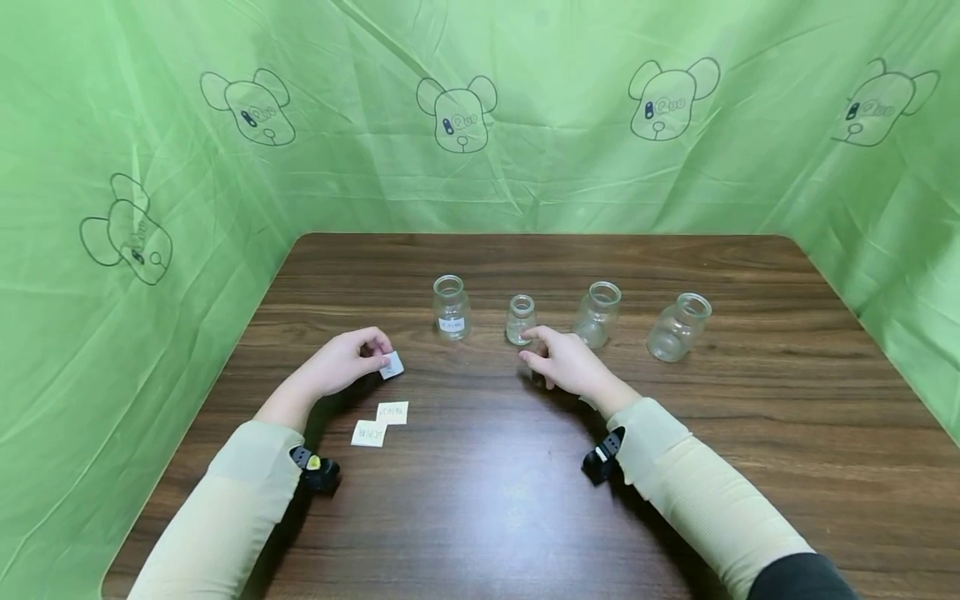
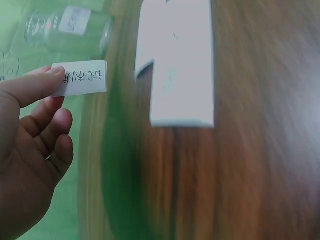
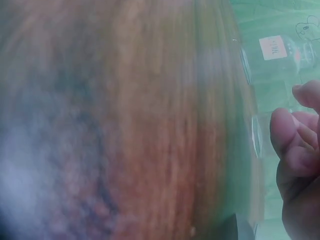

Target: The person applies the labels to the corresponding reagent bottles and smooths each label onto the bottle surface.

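Observation:
A small white label (image 2: 95, 86) with handwritten characters is pinched between the thumb and finger of my left hand (image 1: 351, 360), held over the left part of the table. My right hand (image 1: 572, 363) reaches toward the small glass jar (image 1: 521, 321), its thumb and index finger apart and nothing between them. In the head view the index fingertip overlaps that jar's lower right side. Left of it stands a larger glass jar (image 1: 451, 310) bearing a white label (image 1: 452, 325) on its front, which also shows in both wrist views.
Two more paper labels (image 1: 368, 433) lie partly overlapping on the table (image 1: 480, 500), nearer me than the left hand. Two unlabelled glass jars, one behind the right hand (image 1: 598, 310) and one farther right (image 1: 678, 329), complete the row. Green sheeting (image 1: 540, 183) hangs around the table.

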A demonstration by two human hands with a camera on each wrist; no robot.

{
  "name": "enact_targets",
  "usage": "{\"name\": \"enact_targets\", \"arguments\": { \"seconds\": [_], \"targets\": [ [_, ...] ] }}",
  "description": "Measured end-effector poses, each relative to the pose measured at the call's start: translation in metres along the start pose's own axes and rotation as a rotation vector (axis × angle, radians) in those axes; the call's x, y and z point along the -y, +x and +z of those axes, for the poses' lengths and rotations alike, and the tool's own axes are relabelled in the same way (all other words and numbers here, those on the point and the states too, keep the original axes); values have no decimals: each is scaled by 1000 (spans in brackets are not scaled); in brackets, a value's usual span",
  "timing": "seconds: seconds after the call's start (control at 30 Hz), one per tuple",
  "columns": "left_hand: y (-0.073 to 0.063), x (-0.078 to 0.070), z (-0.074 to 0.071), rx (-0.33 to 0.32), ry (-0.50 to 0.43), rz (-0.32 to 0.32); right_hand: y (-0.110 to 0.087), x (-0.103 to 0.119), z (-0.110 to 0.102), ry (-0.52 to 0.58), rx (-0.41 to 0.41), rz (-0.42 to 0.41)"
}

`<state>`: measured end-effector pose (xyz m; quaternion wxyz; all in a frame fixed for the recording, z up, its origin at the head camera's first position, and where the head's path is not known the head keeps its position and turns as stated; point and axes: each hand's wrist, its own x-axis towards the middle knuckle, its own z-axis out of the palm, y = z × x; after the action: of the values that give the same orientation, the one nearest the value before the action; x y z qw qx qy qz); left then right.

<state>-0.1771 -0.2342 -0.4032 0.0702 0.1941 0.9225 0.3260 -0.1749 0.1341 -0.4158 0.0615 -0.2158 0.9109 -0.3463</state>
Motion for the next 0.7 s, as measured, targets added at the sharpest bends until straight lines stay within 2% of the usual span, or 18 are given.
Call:
{"name": "enact_targets", "arguments": {
  "seconds": [0.27, 0.5, 0.7],
  "targets": [
    [19, -19, 9, 11, -83, 43, 1, 0, 2, 24, -13, 0],
    [34, -31, 20, 8, -122, 58, 1, 6, 1, 42, -11, -2],
    [44, -43, 30, 6, -150, 99, 3, 12, 2, 83, -15, -17]
  ]
}}
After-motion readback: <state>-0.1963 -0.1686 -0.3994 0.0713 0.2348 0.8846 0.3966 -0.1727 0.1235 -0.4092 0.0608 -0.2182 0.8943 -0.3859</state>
